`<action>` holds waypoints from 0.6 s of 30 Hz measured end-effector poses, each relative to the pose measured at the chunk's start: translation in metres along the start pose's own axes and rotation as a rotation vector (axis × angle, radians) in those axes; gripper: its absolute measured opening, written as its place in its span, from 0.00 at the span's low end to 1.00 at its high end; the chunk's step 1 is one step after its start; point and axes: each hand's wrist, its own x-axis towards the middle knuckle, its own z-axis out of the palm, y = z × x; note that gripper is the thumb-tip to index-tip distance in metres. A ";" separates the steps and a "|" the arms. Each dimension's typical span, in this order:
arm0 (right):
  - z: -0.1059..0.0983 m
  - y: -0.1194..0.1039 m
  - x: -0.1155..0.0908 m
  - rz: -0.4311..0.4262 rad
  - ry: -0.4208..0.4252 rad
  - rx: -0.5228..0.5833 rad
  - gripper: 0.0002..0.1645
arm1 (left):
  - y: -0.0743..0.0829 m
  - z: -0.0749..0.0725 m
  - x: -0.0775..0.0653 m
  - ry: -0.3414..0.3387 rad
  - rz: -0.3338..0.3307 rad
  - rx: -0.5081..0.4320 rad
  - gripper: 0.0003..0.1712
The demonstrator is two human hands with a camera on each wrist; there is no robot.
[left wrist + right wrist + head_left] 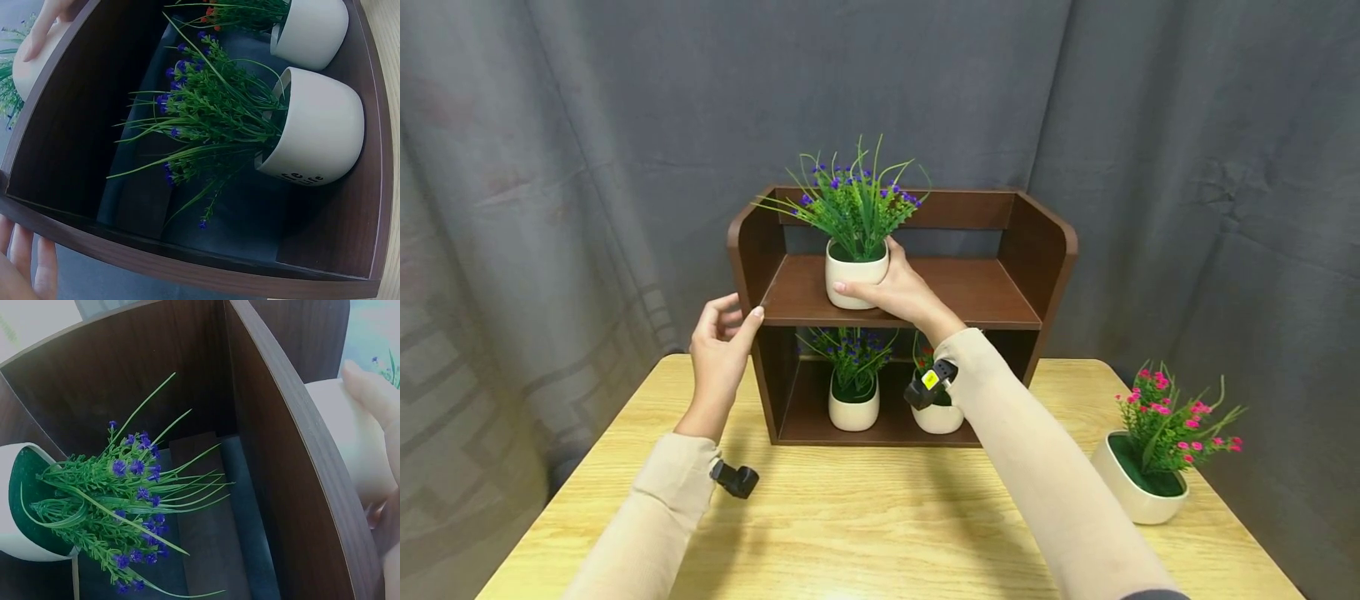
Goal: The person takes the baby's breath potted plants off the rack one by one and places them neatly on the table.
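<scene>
Here, the right hand (pixel 910 287) grips the purple-flowered pot (pixel 855 273) at the upper level of the shelf (pixel 970 287), though whether it rests there I cannot tell. The left hand (pixel 718 354) holds the shelf's left edge between thumb and fingers. Below stand 2 lower pots (pixel 854 410); 1 pink-flowered pot (pixel 1138 496) sits rightward on the table (pixel 850 517).

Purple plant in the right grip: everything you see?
Purple-flowered plant: small purple blooms, fine green foliage and long, thin, arching blades, artificial-looking, in a smooth cream pot that looks ceramic or plastic. Upright over the left half of the upper shelf; base contact unclear. The right grip holds the pot's side, thumb across its front.
</scene>
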 end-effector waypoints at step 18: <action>0.000 -0.001 -0.005 -0.015 0.024 -0.070 0.77 | 0.000 -0.002 0.000 -0.002 0.002 -0.017 0.23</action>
